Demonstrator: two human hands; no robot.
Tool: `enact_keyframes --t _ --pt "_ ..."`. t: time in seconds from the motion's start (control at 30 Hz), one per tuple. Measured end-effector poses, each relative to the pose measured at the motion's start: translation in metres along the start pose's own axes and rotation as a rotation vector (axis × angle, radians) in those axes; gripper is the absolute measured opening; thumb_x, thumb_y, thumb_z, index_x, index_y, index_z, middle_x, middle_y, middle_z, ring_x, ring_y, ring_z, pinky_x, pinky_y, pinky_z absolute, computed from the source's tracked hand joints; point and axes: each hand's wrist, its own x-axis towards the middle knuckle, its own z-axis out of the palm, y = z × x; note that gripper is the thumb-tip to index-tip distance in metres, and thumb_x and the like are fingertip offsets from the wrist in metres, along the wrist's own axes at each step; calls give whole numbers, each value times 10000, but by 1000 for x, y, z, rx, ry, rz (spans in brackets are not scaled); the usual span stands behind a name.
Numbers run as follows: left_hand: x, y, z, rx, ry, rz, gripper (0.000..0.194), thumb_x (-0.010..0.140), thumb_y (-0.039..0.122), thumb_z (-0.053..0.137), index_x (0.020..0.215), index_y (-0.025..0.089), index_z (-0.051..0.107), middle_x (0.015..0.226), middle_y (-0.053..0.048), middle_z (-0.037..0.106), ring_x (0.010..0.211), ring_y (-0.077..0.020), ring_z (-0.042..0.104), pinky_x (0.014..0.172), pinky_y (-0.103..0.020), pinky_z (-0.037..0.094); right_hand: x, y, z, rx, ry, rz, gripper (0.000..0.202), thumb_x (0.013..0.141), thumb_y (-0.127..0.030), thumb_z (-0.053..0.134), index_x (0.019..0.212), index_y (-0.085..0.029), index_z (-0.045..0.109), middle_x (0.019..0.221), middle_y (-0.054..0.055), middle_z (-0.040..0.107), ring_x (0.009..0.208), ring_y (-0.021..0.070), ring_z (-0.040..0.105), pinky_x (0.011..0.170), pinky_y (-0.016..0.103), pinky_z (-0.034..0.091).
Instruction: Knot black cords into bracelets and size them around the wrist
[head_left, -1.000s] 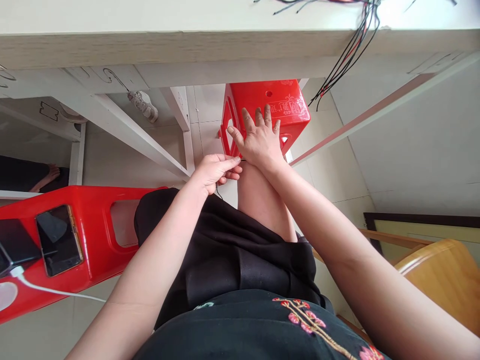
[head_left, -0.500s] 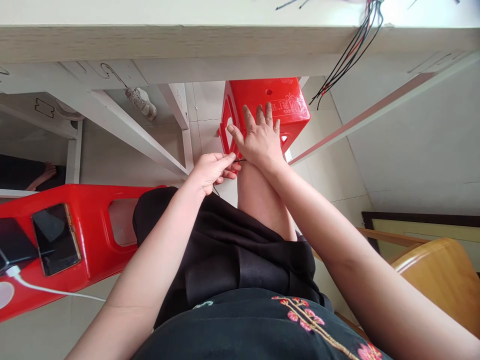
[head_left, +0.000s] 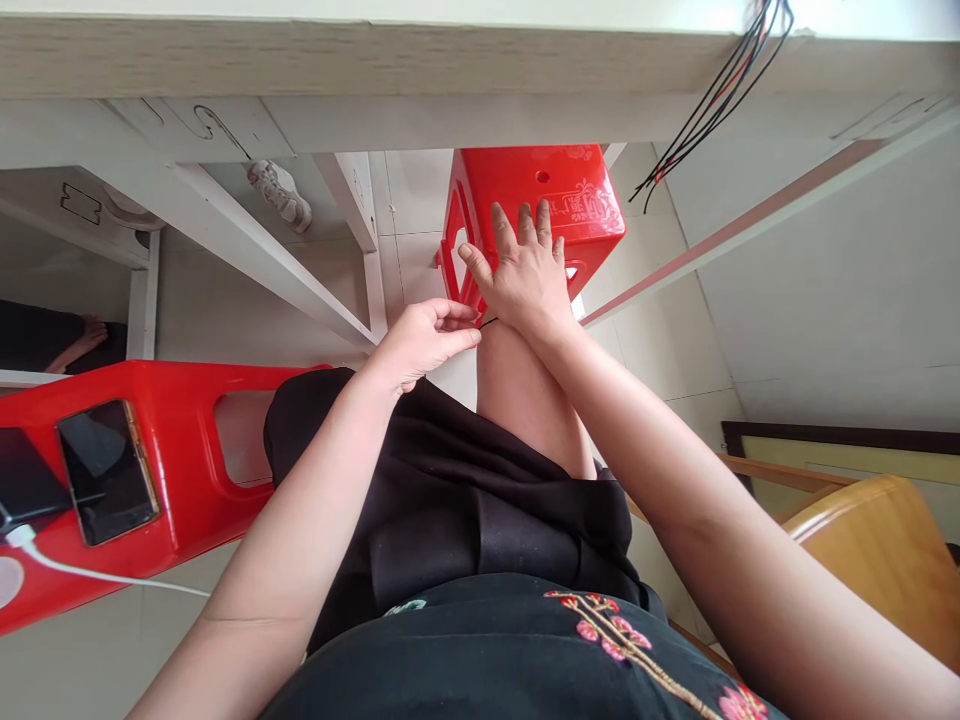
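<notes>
Over my bare knee, my right hand (head_left: pixel 527 275) lies palm down with its fingers spread. A short stretch of thin black wire (head_left: pixel 489 322) shows between that hand and my left hand (head_left: pixel 429 340). The left hand's thumb and fingers close around the wire's near end, just left of the knee. How much wire lies under my right palm is hidden. Beyond the knee stands a red stool (head_left: pixel 540 176). A bundle of black and red wires (head_left: pixel 701 105) hangs over the table edge (head_left: pixel 375 62) at the upper right.
At the left, a second red stool (head_left: pixel 161 460) holds a phone (head_left: pixel 109 475), a dark device (head_left: pixel 28 478) and a white cable (head_left: pixel 112 575). White table legs (head_left: pixel 277 265) slope down beside my knees. A wooden chair (head_left: pixel 885 540) is at the right, and a shoe (head_left: pixel 279 193) lies under the table.
The fingers of my left hand have changed their hold, with the thumb now lower and the fingers above it. My right hand stays spread on the knee. The whole view has shifted slightly.
</notes>
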Motion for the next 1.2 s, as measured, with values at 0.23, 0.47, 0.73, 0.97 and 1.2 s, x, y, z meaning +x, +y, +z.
enact_keyframes --t 0.23,0.47,0.73,0.97,1.2 --pt "1 -6 2 34 -18 -16 279 595 77 758 856 132 677 749 -17 649 756 -118 598 742 -249 493 0 1 2 39 3 -4 871 844 -731 62 1472 -156 245 1514 165 268 1427 362 91 1073 635 184" --pt "1 -3 1 22 34 -7 227 616 96 757 825 140 680 759 -16 666 755 -108 600 741 -231 491 -1 1 -1 -4 -28 -2 857 853 -714 43 1479 -154 213 1522 168 242 1428 365 77 1069 636 194" --pt "-1 -2 -1 -3 66 0 206 619 91 759 805 144 687 739 -17 676 733 -109 617 720 -224 497 -1 2 1 20 -9 -12 869 843 -723 24 1473 -162 233 1511 166 267 1418 384 108 1050 651 211" --pt "-2 2 0 -45 63 -26 122 721 109 690 840 132 671 676 -32 693 625 -108 644 709 -250 517 -2 3 2 51 -4 -3 878 833 -743 51 1471 -171 242 1513 166 262 1420 380 100 1061 638 189" --pt "-2 3 0 -57 57 -33 125 776 90 611 889 135 636 686 -26 694 608 -104 644 705 -254 527 -3 3 1 27 -32 3 873 837 -728 8 1478 -171 209 1514 162 254 1416 387 99 1052 643 198"
